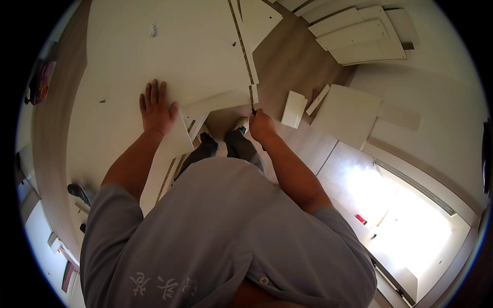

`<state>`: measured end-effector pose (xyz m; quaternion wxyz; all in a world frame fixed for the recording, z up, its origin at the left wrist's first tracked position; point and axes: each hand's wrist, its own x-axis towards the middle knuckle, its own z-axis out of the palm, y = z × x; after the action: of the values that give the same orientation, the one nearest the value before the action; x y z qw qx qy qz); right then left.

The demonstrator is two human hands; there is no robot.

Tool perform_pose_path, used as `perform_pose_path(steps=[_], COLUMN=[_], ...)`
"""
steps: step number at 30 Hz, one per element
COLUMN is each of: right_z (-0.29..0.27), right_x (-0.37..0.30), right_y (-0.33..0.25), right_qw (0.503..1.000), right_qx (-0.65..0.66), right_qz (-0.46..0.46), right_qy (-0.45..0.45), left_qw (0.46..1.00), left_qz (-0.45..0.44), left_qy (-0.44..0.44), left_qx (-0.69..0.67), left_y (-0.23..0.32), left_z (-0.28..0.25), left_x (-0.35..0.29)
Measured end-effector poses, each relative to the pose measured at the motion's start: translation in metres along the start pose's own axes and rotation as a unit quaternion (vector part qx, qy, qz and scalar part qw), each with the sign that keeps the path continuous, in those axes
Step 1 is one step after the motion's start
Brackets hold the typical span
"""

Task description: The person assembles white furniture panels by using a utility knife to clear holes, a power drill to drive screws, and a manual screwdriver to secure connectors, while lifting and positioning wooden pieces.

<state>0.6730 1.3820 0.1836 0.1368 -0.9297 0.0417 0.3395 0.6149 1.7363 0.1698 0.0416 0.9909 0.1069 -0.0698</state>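
My left hand [157,114] lies flat on a large white panel [174,59], its fingers spread and nothing in them. My right hand [263,126] is closed round a slim dark tool [253,110], held at the panel's right edge by a narrow white strip [254,94]. Most of the tool is hidden in my fist, so its exact kind cannot be told. A brown groove or raw edge [241,46] runs along the panel's right side, with a small dark fitting [234,44] beside it.
White boards [354,38] are stacked at the far right. Smaller pieces, including a short board [294,109] and a square panel [346,113], lie on the floor to the right. My feet [237,126] stand beneath the panel's near edge. A dark shoe [78,193] shows at the left.
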Motion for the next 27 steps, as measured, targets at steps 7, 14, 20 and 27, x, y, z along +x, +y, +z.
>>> perform_pose_path(steps=[7, 14, 20, 27], right_z=[0.014, 0.032, 0.034, -0.010], right_x=[0.014, 0.019, 0.019, 0.008], right_y=[0.011, 0.014, 0.014, 0.009], right_qw=[1.000, 0.996, 0.995, 0.994], right_qx=[0.020, 0.086, 0.097, 0.093], right_qz=[-0.007, -0.007, -0.003, 0.028], right_qy=[-0.009, 0.019, 0.028, -0.046], left_qw=[1.000, 1.000, 0.999, 1.000], left_qz=[0.013, 0.010, 0.002, 0.011], left_qy=[-0.010, -0.018, -0.043, -0.005], left_qx=[0.011, 0.013, 0.026, 0.011], left_y=[0.001, 0.000, 0.002, 0.001], left_z=[0.003, 0.005, -0.003, 0.002], left_x=[0.001, -0.002, 0.000, -0.001])
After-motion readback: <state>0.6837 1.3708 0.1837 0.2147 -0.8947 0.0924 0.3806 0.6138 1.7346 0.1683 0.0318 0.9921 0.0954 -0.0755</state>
